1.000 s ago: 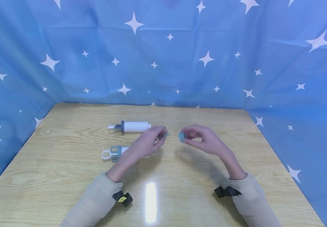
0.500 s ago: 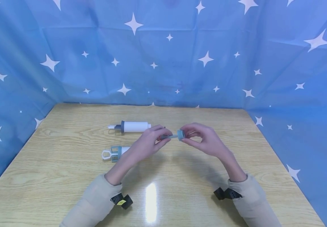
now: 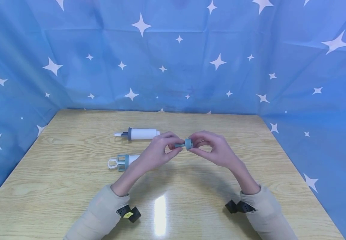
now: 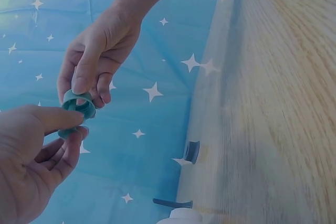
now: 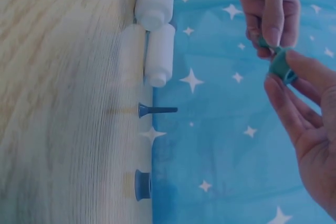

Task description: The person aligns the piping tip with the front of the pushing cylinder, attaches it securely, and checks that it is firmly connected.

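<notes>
My left hand (image 3: pixel 157 151) pinches a small teal stem (image 3: pixel 179 145) between thumb and fingers. Facing it, my right hand (image 3: pixel 218 151) holds a teal ring-shaped cap (image 3: pixel 188 144) by its rim. The stem's end meets the cap; how far it reaches inside cannot be told. Seen from the left wrist, the cap (image 4: pixel 77 98) looks hollow, and the left thumb overlaps its near side. Both pieces are held above the table. In the right wrist view the cap (image 5: pixel 281 67) is between the right thumb and fingers, with the left hand (image 5: pixel 273 9) just beyond.
Left of the hands lie a white syringe-like tube with a grey collar (image 3: pixel 142 134) and another with a teal collar (image 3: pixel 121 162), partly behind the left forearm. A dark blue stemmed piece (image 5: pixel 157 110) and a dark blue spool-shaped ring (image 5: pixel 143 184) stand on the wooden table (image 3: pixel 70 196).
The hands have come together. The stem and the cap, apart a second ago, now touch, and the cap has shifted slightly left. The tubes on the table have stayed put.
</notes>
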A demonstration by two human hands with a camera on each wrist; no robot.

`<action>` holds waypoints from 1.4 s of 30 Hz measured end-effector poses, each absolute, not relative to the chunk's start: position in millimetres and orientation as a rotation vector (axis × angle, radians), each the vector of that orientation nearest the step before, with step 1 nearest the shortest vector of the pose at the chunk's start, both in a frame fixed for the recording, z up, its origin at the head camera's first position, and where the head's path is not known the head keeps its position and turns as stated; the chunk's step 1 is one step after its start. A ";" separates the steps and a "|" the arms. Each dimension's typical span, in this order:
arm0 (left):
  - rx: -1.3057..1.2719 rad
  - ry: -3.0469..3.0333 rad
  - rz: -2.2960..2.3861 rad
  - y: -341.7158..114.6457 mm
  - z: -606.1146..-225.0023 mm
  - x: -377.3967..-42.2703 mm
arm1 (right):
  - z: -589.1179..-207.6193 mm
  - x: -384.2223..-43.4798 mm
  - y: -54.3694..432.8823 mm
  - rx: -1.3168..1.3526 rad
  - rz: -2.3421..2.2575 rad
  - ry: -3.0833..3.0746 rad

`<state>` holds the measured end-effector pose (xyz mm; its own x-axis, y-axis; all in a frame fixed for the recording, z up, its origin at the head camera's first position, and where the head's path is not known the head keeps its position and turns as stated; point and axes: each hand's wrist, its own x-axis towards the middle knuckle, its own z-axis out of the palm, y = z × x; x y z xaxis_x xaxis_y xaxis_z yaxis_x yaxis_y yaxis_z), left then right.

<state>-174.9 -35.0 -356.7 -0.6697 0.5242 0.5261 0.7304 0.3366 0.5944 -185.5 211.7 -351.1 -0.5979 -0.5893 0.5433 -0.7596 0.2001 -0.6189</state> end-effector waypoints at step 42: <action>-1.081 -2.196 -1.844 -35.7 -351.3 -174.2 | -350.1 -176.9 200.3 1.350 1.546 -2.113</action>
